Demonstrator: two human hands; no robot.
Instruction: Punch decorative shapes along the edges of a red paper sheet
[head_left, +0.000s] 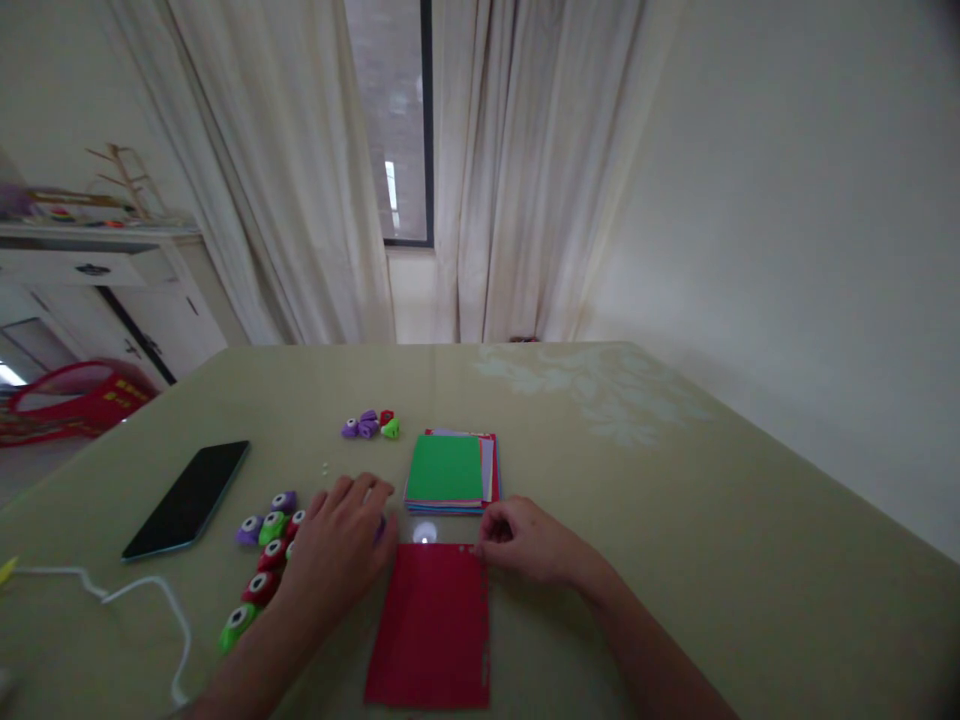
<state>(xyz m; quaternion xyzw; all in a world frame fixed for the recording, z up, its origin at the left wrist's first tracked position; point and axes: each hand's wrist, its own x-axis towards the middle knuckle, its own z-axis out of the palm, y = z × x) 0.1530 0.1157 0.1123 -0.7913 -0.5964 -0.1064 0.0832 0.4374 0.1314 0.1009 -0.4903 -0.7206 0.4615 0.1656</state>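
The punched red sheet (431, 625) lies on the table (720, 520), just nearer than the paper stack (446, 468). The right hand (532, 540) holds thumb and forefinger narrow at its upper right corner; the left hand (341, 540) curves beside a purple piece (380, 527), its grip I cannot tell.

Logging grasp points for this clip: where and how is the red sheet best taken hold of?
I'd pinch the red sheet lightly by its left edge, coming from the left: it lies roughly flat, that edge looks uncut, and small holes run along the right edge, which may tear more easily.
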